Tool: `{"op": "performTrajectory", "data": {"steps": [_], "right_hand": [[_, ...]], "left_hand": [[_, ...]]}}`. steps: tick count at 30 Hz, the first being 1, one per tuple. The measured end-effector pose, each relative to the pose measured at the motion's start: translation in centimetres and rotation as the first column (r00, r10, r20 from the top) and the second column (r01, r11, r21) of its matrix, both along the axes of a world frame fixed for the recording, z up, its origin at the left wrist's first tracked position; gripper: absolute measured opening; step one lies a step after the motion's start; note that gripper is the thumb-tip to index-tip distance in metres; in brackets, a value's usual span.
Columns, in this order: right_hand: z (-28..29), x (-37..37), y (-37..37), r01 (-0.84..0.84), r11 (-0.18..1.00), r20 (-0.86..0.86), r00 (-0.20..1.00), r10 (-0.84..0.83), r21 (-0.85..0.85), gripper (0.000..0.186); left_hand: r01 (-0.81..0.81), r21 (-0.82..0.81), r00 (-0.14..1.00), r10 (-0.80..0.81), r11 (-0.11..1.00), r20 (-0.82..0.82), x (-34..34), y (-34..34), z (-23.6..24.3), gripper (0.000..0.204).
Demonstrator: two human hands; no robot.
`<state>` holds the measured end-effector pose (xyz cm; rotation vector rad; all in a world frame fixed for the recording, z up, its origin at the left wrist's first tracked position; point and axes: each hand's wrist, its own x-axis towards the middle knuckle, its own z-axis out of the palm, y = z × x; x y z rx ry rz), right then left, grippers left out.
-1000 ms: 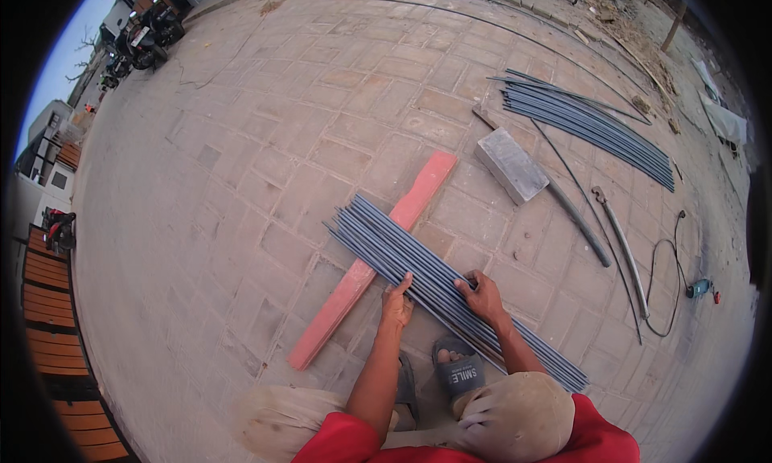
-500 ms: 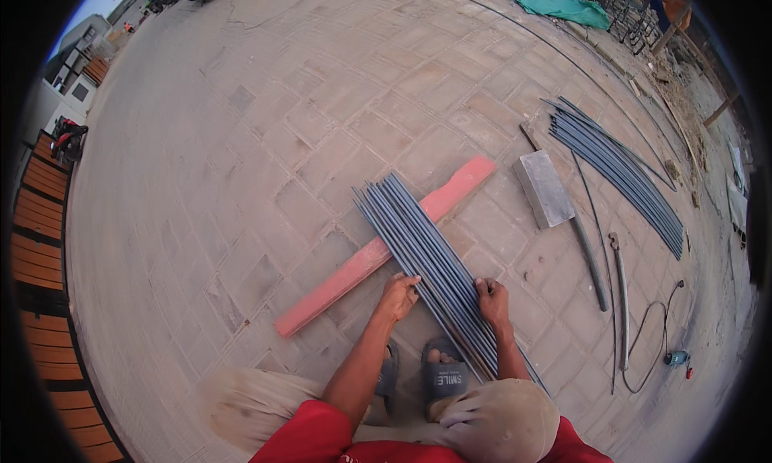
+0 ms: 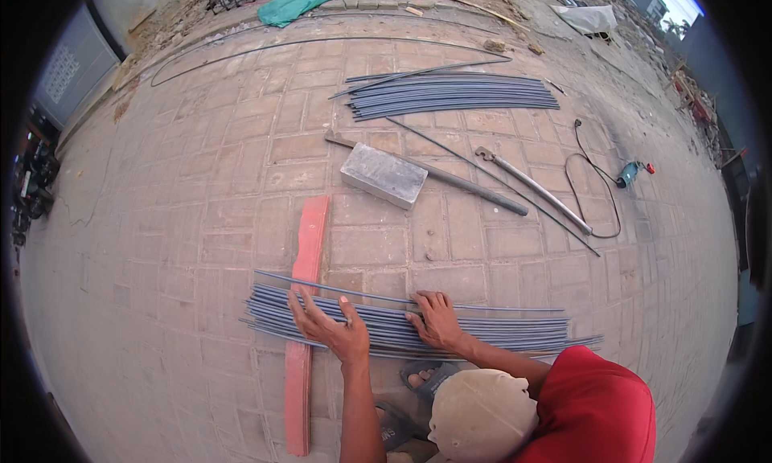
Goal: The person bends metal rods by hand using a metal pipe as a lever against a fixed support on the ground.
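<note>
"Grey metal rods (image 3: 515,330) lie side by side on the bricks (image 3: 193,326), right in front of the person. Where are the hands?"

"Both are over the rods. The left hand (image 3: 334,328) is nearer the left ends, and the right hand (image 3: 436,322) is nearer the middle."

"What is the left one doing?"

"It is open. The fingers are spread and a bit bent, and the thumb sticks up away from them. I can't tell if it touches the rods. Its arm (image 3: 362,415) comes almost straight up from the bottom."

"And the right one?"

"It is low on the rods, back side up, with the fingers bent. The tips are by one rod (image 3: 507,309) that lies a little apart, on the far side of the bunch. I can't tell if it grips that rod or just rests there. That arm slants in from the lower right, out of a red sleeve (image 3: 603,407)."

"What is that pink thing?"

"A long pink board (image 3: 310,242). It goes under the rods, near their left ends, and pokes out on both sides. The left hand is just beside it."

"Anything farther off?"

"Yes, a grey block (image 3: 384,176) sits on a dark pipe (image 3: 482,194). Past that lies another bunch of rods (image 3: 458,93)."
</note>
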<state>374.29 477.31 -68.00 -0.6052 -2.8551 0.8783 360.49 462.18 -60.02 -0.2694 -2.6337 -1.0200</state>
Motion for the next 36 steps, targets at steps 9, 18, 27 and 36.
{"op": "performTrajectory", "data": {"steps": [9,18,27,36], "right_hand": [[-0.3,6.1,-0.2,0.028,0.985,0.24,0.968,-0.07,0.171,0.065],[-1.0,5.9,-0.2,-0.007,0.985,0.276,0.96,-0.042,0.174,0.067],[-1.1,6.4,0.0,-0.005,0.991,0.212,0.977,-0.023,0.133,0.066],[-2.2,7.7,0.3,0.031,0.995,0.111,0.993,-0.041,0.093,0.066]], "left_hand": [[0.661,-0.56,0.741,-0.555,0.5,0.379,-3.7,-1.3,-6.7,0.068],[0.641,-0.577,0.745,-0.592,0.507,0.307,-4.1,-1.6,-7.5,0.066],[0.635,-0.595,0.736,-0.619,0.491,0.274,-4.1,-1.3,-7.9,0.061],[0.812,-0.463,0.54,-0.759,0.356,0.364,-0.7,2.6,-9.6,0.052]]}}
